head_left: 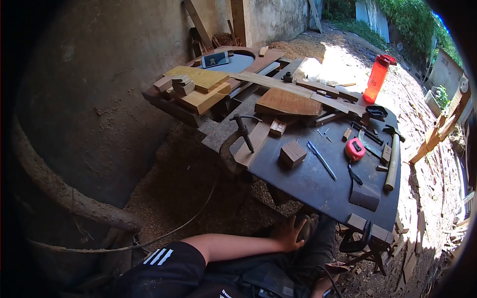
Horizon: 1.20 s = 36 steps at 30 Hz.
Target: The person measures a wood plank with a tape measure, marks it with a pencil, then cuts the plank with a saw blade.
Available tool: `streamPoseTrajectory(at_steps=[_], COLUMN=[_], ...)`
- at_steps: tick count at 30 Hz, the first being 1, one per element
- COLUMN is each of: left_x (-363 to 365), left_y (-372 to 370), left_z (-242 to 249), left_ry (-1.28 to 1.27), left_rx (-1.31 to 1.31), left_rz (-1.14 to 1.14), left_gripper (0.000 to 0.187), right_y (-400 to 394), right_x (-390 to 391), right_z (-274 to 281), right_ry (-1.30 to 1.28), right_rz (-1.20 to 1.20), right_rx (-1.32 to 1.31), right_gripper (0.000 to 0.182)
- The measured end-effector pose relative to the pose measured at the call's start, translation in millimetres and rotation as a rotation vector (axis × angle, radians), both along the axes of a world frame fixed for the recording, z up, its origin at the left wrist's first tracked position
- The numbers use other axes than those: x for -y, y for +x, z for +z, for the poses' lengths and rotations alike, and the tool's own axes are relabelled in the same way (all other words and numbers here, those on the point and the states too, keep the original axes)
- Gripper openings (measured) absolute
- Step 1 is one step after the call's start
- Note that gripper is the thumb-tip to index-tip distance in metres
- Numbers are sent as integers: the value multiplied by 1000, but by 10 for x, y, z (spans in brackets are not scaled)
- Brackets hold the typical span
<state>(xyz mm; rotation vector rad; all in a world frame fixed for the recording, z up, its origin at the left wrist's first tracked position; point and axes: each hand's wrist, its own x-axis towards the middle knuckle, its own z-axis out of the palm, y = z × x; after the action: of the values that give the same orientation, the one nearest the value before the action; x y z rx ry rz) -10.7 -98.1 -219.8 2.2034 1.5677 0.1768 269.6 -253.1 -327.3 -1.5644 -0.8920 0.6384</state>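
My left hand (289,235) lies on my bent leg, below the near edge of the dark worktable (298,186), its fingers spread and a dusty brown patch beside the fingertips. My right hand (324,285) shows only in part at the bottom of the view, its fingers mostly hidden, with a thin black cable (332,279) passing close by. Nearest on the tabletop are a wooden cube (292,154), a blue pen (322,160) and a red tape measure (355,149). A hammer (393,161) lies along the right side.
A metal clamp (243,131) grips the table's left edge; another clamp (357,238) sits at the near right corner. Behind are a thick wood slab (288,103), stacked boards (203,97), a phone (215,59) and a red bottle (377,79). A curved branch (64,191) leans left.
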Motion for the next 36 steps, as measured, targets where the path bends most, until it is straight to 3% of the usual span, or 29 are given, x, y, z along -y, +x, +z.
streamPoseTrajectory(at_steps=[3,8,13,16,18,20,23,26,29,36], left_x=[-11,-11,10,-18,-22,-17,5,6,-18,-12], left_y=[-24,-30,10,-39,-49,-27,8,-15,-54,-39], left_z=[128,36,42,66,165,104,-14,19,158,145], left_ry=[-87,-51,-34,-62,-109,-77,1,-20,-62,-77], left_rx=[-15,-18,-30,-11,-11,-21,-40,-24,-28,-15], left_rz=[-3,-1,-5,-1,-9,-4,-3,-8,-11,-10], left_gripper=[91,91,92,91,91,92,92,92,91,92], right_y=[-16,16,33,31,72,192,92,-115,-21,-86], right_x=[-63,-66,9,-39,-56,7,-40,-114,-158,-105], right_z=[-173,-201,-262,-164,-179,-379,-317,-42,-243,-38], right_ry=[60,139,77,-31,-37,22,74,47,66,48], right_rz=[-50,-78,-1,-6,-2,-9,-35,-104,-135,-43], right_rx=[218,-357,154,3,36,257,-6,-103,-102,45], right_gripper=[30,35,35,35,34,32,28,32,26,27])
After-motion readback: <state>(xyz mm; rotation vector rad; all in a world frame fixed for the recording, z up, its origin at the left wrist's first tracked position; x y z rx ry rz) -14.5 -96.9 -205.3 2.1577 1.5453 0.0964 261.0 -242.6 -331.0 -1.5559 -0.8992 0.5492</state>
